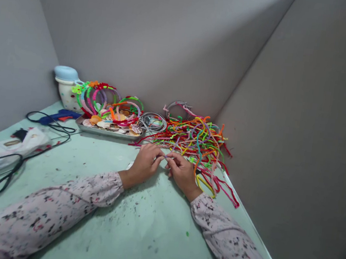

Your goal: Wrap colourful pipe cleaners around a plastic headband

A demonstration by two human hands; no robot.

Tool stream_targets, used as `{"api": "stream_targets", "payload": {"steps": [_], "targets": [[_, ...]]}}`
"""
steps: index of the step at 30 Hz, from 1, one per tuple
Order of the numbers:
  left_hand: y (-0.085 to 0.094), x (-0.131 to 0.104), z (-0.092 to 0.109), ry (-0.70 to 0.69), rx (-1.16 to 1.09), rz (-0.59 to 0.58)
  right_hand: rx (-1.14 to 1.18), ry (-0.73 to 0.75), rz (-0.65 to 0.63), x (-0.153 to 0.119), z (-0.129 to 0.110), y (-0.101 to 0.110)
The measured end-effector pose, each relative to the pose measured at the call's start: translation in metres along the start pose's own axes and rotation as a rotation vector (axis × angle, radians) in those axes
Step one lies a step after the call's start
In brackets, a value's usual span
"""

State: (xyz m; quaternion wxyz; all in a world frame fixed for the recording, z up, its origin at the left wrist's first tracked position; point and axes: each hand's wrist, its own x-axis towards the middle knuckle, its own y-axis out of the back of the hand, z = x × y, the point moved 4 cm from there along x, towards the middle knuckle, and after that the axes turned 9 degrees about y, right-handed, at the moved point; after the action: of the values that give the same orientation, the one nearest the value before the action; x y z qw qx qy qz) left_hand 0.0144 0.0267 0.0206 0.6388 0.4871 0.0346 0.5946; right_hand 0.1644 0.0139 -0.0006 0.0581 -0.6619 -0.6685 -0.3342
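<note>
Near the middle of the table, my left hand (145,162) and my right hand (183,172) meet with their fingertips almost touching. Both are closed in a pinch on a thin purple pipe cleaner (175,144), whose free end appears to rise above the fingers. Most of what lies between the fingertips is hidden. Just beyond my right hand spreads a tangled heap of colourful pipe cleaners (203,139), some strands trailing beside the wrist. A small white piece (130,165) lies partly covered by my left wrist.
At the back left stand a metal tray (109,132) of shells and fuzzy hoops, and a bottle (67,91) with a blue lid. Coiled wire (153,123) lies beside the tray. A blue glue gun (59,117), black cord (13,168) and white plastic bag (16,148) occupy the left.
</note>
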Motion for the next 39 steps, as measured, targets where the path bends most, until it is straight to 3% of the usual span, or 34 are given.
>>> {"api": "stream_targets", "payload": {"steps": [10,18,31,39], "targets": [[-0.0006,-0.0006,0.0007,-0.019,0.045,-0.009,0.024,-0.026,-0.044,0.0001,0.0007,-0.0008],[0.0011,0.0012,0.0019,0.008,0.043,0.005,0.053,-0.043,-0.002,0.0,0.0028,-0.0019],[-0.0007,0.0005,0.0024,-0.009,0.078,-0.017,0.069,-0.05,-0.084,-0.0005,0.0021,-0.0052],[0.0018,0.0018,0.0007,0.032,0.035,0.012,0.086,-0.035,0.005,0.0004,0.0005,0.0]]}}
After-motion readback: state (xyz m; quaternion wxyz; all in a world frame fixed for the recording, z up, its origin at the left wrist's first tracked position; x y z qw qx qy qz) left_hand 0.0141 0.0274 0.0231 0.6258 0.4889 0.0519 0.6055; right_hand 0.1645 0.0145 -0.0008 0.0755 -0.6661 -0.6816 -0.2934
